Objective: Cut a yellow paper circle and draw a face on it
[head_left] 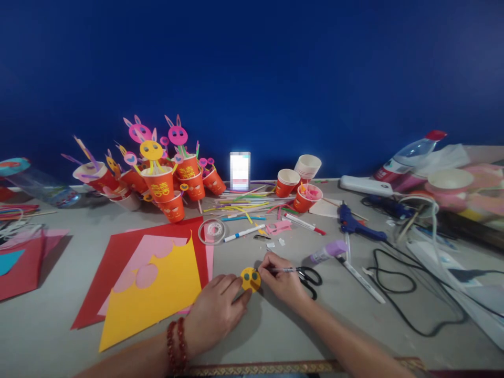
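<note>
You hold a pen [289,270] at a small yellow circle [251,282] on the gray table [271,341]

Closest to you, red beads [181,337] go around your left wrist. Your left hand [216,307] has its fingertips at the left edge of the circle; I can't tell if they pinch it or just press on it. Your right hand [285,283] has its fingers wrapped around the pen, with the tip by the circle's right side. The circle lies between your hands and has two dark round eyes. Scissors [303,274] with black handles are just beside your right hand. Over to the left, a yellow sheet [157,299] lies on pink and red paper [96,283]. Farther off are a purple glue stick [328,252], a blue and white marker [244,233], straws [236,200] and red cups [159,185]
</note>
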Motion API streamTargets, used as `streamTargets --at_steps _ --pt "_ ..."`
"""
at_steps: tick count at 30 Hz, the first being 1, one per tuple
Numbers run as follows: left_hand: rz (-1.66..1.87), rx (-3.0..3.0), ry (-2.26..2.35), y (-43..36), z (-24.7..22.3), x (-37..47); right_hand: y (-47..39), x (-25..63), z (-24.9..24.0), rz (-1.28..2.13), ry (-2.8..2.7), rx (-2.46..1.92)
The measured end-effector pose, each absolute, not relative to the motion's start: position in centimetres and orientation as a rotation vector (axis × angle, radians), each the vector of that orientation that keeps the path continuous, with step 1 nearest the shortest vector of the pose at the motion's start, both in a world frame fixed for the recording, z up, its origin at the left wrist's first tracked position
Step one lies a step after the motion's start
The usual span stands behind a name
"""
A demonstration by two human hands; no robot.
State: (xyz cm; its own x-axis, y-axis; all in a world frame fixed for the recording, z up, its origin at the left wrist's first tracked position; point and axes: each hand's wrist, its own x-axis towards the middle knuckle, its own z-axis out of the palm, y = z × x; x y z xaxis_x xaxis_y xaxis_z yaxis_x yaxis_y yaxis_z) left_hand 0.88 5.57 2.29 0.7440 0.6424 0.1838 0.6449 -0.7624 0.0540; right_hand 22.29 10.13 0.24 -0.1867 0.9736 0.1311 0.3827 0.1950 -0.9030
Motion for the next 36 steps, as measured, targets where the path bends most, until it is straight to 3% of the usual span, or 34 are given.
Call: streamTargets --at_steps 36 --pt "-0.282 -2.926 -1.098 5.55 2.36 0.94 10.06 22.24 0.54 0.992 -1.671 -1.281"
